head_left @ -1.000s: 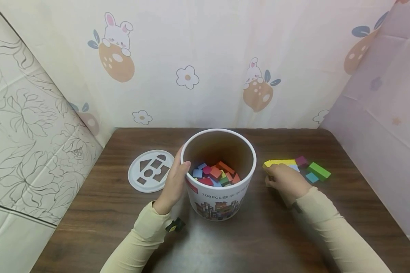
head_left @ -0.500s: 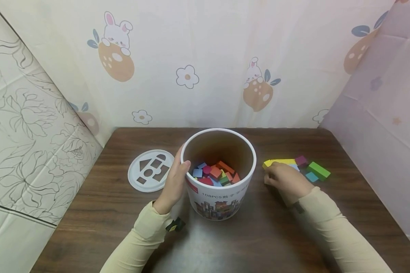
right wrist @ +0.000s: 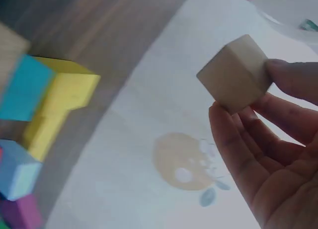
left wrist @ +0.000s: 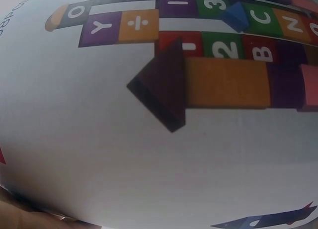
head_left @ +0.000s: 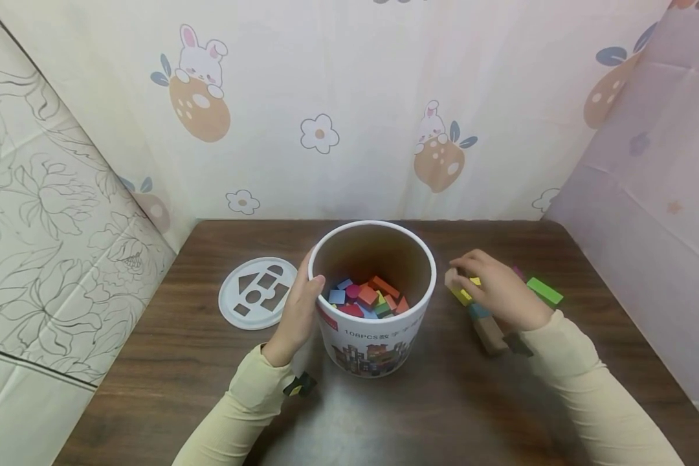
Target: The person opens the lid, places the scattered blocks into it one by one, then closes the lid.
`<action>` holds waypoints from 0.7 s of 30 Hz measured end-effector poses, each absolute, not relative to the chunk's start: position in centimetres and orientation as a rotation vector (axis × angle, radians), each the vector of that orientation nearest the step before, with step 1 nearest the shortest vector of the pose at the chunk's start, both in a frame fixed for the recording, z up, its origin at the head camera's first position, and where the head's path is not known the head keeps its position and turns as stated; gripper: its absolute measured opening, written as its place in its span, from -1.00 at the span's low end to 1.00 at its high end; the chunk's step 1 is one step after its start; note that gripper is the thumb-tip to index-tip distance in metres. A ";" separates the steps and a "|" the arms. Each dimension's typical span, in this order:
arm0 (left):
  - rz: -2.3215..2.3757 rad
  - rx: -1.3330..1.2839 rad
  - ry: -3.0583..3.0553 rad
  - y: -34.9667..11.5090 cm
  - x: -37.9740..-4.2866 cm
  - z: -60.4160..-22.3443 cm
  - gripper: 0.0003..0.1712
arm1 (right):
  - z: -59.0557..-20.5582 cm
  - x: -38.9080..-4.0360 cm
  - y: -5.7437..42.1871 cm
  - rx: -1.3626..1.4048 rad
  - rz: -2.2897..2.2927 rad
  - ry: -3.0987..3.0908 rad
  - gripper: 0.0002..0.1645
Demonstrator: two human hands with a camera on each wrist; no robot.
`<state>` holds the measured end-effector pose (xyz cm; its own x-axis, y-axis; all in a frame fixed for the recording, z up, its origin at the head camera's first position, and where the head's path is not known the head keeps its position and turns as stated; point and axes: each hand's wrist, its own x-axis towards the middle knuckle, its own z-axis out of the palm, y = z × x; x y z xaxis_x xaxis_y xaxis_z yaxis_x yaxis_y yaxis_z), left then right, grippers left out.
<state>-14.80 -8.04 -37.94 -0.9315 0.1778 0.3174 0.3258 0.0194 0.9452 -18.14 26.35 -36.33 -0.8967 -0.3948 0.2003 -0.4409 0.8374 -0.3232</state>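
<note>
A small cube (right wrist: pixel 236 72) of bare, pale wood sits in the right hand (head_left: pixel 498 288), pinched between the thumb and the fingertips, with the palm turned toward it. The cube is tilted, 2 of its plain faces showing clearly in the right wrist view, and it is held just to the right of the bucket (head_left: pixel 408 323), outside the rim.

The left hand (head_left: pixel 297 310) grips the bucket's left side, its thumb at the rim and its fingers along the outer wall. The bucket stands upright, open at the top, white outside with "108PCS" and a toy town printed on it. A jumble of coloured blocks (head_left: pixel 367 298), red, blue, green and yellow among them, lies low inside.

Below and beside the right hand are loose blocks: yellow blocks (right wrist: pixel 72 92), a turquoise block (right wrist: pixel 25 90) touching them, a blue block (right wrist: pixel 20 172), a purple block (right wrist: pixel 22 214) and a longer bare-wood block (head_left: pixel 489 333). A green block (head_left: pixel 544 292) lies farther right. Left of the bucket, a white lid (head_left: pixel 256 317) with 6 cut-out shapes rests flat on the dark wooden table (head_left: pixel 169 382). Behind hangs a pale curtain (head_left: pixel 367 65) printed with rabbits and flowers.
</note>
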 end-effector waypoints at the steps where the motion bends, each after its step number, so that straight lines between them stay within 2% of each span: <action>1: -2.057 -0.533 -2.164 -8.0 -14.8 -37.9 -0.29 | -35.9 -18.1 26.2 0.673 0.563 -2.863 -0.54; 10: -2.054 -0.529 -2.169 -8.0 -14.8 -38.0 -0.30 | -31.8 -17.7 24.6 0.774 0.617 -2.567 -0.50; 17: -2.058 -0.534 -2.161 -8.0 -14.8 -38.0 -0.31 | -29.1 -17.8 22.6 0.906 0.721 -2.358 -0.38; 21: -2.053 -0.544 -2.154 -8.0 -14.8 -38.0 -0.31 | -28.2 -18.1 21.0 1.025 0.753 -2.347 -0.40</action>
